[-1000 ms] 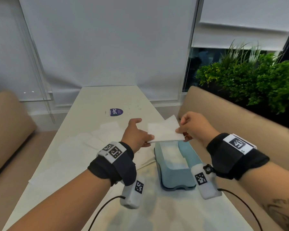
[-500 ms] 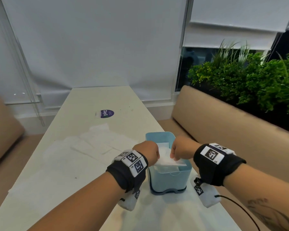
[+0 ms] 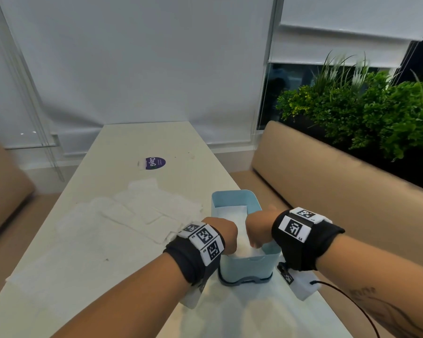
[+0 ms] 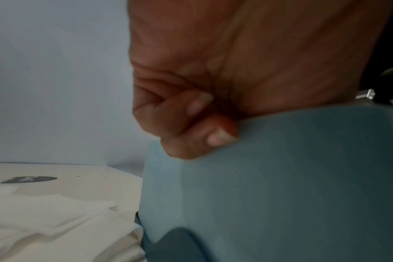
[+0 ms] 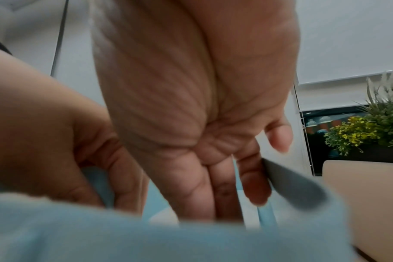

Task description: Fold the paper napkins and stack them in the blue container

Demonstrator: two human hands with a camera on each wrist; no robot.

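Item: blue container (image 3: 249, 267), table (image 3: 156, 137) near end, 5 o'clock; folded napkins (image 3: 230, 213) inside. Step, we judge: seating one on stack. L hand (image 3: 226, 234): fingers curled, hold we can't tell. R hand (image 3: 258, 231): fingers straight, down inside. Next: lift out, take loose napkin (image 3: 142, 215) at 10 o'clock, fold.

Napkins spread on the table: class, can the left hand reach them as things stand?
Probably yes: the napkins lie beside the left hand with nothing between, though it is at the blue container.
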